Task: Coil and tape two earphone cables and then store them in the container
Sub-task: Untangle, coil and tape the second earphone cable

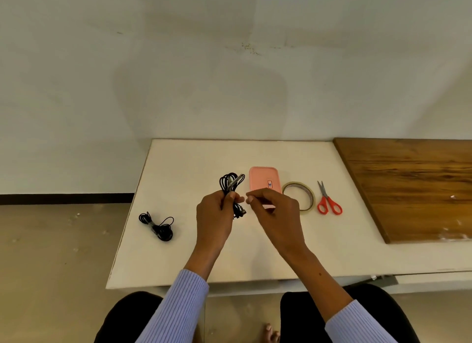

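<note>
A pale, plain wall [204,61] fills the far side, with a dark skirting strip [66,198] along its foot at the left. Below it lies a beige floor [51,266]. A white table [178,164] stands against the wall, with a brown wooden board [413,184] at its right.

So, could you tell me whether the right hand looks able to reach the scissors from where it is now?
Probably yes. The right hand hovers just left of the tape roll, and the scissors lie uncovered on the table just beyond it, with only the flat roll between.
</note>
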